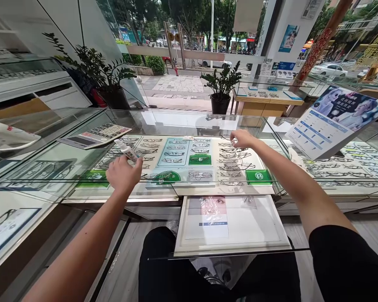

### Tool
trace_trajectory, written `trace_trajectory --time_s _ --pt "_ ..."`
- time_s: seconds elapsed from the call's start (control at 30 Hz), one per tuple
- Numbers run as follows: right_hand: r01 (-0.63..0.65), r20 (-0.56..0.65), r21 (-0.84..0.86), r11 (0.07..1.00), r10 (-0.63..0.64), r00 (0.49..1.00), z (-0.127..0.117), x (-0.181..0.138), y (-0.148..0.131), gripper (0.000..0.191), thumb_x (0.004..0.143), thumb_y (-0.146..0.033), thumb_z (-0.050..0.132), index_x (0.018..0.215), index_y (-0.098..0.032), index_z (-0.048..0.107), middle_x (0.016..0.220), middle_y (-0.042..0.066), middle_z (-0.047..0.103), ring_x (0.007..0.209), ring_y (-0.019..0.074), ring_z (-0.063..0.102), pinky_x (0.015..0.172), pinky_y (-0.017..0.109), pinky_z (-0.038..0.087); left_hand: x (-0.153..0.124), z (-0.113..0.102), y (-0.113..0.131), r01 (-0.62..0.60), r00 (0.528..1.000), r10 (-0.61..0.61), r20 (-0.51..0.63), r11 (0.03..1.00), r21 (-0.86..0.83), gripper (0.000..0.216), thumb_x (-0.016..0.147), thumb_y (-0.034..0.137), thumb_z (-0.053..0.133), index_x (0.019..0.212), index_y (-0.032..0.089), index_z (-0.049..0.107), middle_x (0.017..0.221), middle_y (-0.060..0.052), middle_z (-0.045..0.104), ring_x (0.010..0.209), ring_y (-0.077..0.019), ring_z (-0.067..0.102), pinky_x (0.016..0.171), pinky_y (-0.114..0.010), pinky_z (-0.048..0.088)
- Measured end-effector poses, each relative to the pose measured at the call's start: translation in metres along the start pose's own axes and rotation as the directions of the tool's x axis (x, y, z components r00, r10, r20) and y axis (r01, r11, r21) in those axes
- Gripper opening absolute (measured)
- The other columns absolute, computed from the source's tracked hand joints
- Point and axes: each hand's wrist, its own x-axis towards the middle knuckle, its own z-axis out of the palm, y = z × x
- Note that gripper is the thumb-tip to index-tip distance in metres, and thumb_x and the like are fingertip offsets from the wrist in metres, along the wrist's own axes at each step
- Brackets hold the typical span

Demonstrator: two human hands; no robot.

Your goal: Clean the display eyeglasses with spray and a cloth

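Note:
My left hand is closed round a small white spray bottle, whose nozzle end points up and away over the glass display counter. My right hand reaches to the far right part of the counter, fingers pinched on a thin dark pair of glasses at the top of a column of frames. Rows of glasses lie on a white tray with green labels under the glass. A pulled-out white drawer tray below holds a clear plastic bag on a printed sheet.
A tilted price sign stands on the counter at the right. A calculator and card lie at the left. Two potted plants stand behind the counter. More glass cases flank both sides. My dark-trousered legs are under the drawer.

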Motion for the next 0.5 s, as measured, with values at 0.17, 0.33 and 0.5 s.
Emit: trace_trajectory --time_s 0.17,0.33,0.5 --pt "-0.025 0.047 0.015 1.0 0.024 0.999 -0.006 0.004 0.0 0.045 0.085 -0.02 0.075 0.129 -0.022 0.066 0.133 0.011 0.077 0.119 0.0299 0.069 0.093 0.036 0.05 -0.002 -0.004 0.002 -0.015 1.0 0.015 0.006 1.0 -0.006 0.074 0.103 0.063 0.039 0.137 0.004 0.067 0.146 -0.035 0.066 0.144 -0.0512 0.058 0.114 -0.059 0.047" --pt "-0.019 0.064 -0.039 0.999 0.021 0.998 -0.01 0.007 -0.002 0.05 0.083 -0.017 0.079 0.13 -0.022 0.066 0.127 0.013 0.078 0.117 0.0328 0.069 0.094 0.038 0.05 -0.001 -0.005 0.0 -0.008 1.0 0.008 0.014 1.0 0.0 0.072 0.103 0.062 0.038 0.136 0.005 0.068 0.145 -0.035 0.067 0.143 -0.0516 0.059 0.113 -0.06 0.047" --pt "0.039 0.057 -0.104 0.994 -0.033 0.998 -0.012 0.008 -0.004 0.047 0.082 -0.014 0.081 0.127 -0.021 0.072 0.128 0.015 0.078 0.122 0.0358 0.066 0.106 0.044 0.047 -0.001 -0.004 0.001 -0.011 1.0 0.011 0.003 1.0 -0.02 0.074 0.101 0.064 0.04 0.136 0.005 0.07 0.146 -0.035 0.068 0.141 -0.0549 0.059 0.113 -0.065 0.048"
